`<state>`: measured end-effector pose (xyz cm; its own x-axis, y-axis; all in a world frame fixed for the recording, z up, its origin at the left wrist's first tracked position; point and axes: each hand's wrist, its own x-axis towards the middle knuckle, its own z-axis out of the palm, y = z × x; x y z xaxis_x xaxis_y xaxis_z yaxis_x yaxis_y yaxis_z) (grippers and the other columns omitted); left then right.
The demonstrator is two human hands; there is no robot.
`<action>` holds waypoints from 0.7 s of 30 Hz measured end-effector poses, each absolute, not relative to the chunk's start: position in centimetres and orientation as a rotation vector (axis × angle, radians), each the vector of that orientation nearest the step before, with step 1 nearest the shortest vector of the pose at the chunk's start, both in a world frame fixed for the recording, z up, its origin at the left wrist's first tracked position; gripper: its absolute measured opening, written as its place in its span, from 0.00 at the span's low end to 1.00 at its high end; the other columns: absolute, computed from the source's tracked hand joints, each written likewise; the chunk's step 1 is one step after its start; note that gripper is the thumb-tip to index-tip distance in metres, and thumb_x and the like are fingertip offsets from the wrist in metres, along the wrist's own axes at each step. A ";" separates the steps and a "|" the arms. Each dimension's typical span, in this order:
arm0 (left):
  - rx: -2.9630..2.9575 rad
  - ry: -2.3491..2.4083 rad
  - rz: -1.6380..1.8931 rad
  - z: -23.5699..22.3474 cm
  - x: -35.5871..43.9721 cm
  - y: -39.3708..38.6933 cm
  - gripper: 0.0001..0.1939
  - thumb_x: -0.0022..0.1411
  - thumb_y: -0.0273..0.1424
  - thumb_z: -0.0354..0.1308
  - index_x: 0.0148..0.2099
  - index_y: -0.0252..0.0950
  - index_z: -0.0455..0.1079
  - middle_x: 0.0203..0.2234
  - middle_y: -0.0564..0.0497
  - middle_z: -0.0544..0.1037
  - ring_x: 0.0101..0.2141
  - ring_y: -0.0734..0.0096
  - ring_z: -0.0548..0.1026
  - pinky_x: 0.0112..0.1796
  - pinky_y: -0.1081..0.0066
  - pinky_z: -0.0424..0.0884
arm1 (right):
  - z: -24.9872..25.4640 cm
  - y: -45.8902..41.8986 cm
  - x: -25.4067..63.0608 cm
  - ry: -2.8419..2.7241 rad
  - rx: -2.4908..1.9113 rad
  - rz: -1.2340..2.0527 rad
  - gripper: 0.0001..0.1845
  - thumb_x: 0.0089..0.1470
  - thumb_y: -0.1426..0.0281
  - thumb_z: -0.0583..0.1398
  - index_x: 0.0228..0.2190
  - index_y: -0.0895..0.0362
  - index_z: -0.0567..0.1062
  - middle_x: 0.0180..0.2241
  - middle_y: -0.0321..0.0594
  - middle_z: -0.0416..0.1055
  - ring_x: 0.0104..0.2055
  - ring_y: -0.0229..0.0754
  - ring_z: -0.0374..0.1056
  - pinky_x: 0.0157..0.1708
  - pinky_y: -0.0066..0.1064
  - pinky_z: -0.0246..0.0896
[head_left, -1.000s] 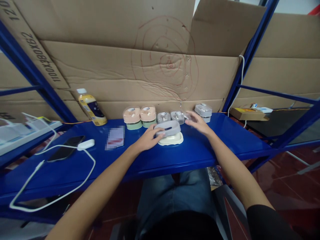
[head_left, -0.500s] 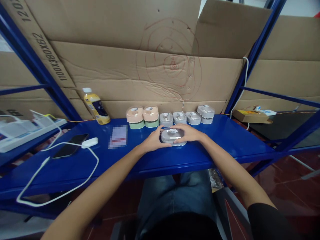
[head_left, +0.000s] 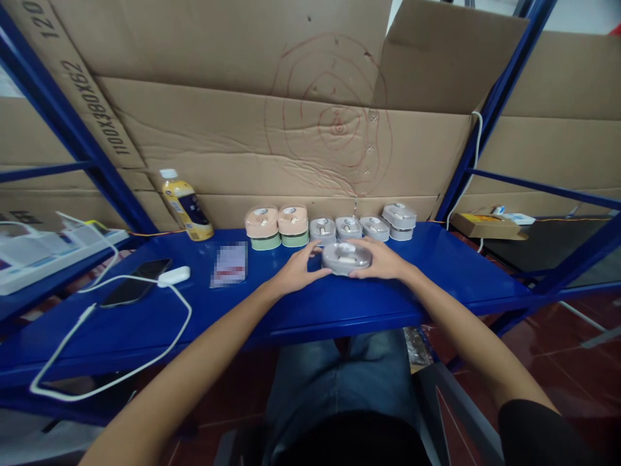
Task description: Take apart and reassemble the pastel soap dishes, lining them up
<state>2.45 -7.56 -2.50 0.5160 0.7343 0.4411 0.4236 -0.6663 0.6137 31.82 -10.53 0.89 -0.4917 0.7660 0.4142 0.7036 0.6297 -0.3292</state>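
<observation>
My right hand (head_left: 383,259) grips the right end of a grey oval lidded box (head_left: 347,260), fingers behind and thumb in front. The box has a see-through lid with a round label and a pale handle-like piece on top. At its left end my left hand (head_left: 301,268) stands with thumb and fingers apart; the thumb tip is close to the box, and whether it touches I cannot tell. Behind the hands, a row of similar small grey boxes (head_left: 349,228) lines the back, with a taller grey stack (head_left: 400,221) at its right end.
Two peach-and-green boxes (head_left: 293,225) stand left of the grey row. On the blue table (head_left: 310,310) are a blurred card-like item (head_left: 229,264), a phone (head_left: 137,283), a white cable (head_left: 165,353) and a yellow drink bottle (head_left: 188,208). Cardboard (head_left: 218,136) walls the back.
The grey ring-shaped part and cream base seen first are now under a clear lid as one box. Both hands closed around it, then it shifted right with my right hand, away from my left.
</observation>
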 end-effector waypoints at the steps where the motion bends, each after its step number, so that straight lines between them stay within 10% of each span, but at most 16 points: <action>1: 2.321 0.967 1.040 -2.4 2.5 -7.6 0.38 0.63 0.45 0.66 0.69 0.38 0.59 0.57 0.39 0.77 0.56 0.53 0.78 0.59 0.50 0.73 | 1.4 -10.1 32.4 -2.233 -1.226 0.069 0.50 0.48 0.46 0.70 0.66 0.53 0.67 0.59 0.52 0.71 0.60 0.61 0.69 0.60 0.53 0.64; 10: 2.371 1.027 1.161 -2.6 2.5 -7.1 0.25 0.67 0.40 0.61 0.62 0.35 0.63 0.48 0.41 0.79 0.49 0.57 0.79 0.53 0.52 0.76 | 4.4 -1.5 34.6 -1.820 -1.989 -0.587 0.42 0.55 0.46 0.64 0.60 0.61 0.69 0.54 0.64 0.69 0.57 0.67 0.65 0.55 0.51 0.59; 21: 2.365 1.067 1.153 -2.5 2.6 -7.0 0.23 0.67 0.38 0.60 0.60 0.35 0.64 0.48 0.41 0.78 0.48 0.57 0.78 0.51 0.52 0.77 | 3.0 0.3 33.0 -1.737 -1.924 -0.671 0.37 0.62 0.52 0.59 0.58 0.71 0.69 0.61 0.71 0.63 0.66 0.73 0.54 0.62 0.61 0.49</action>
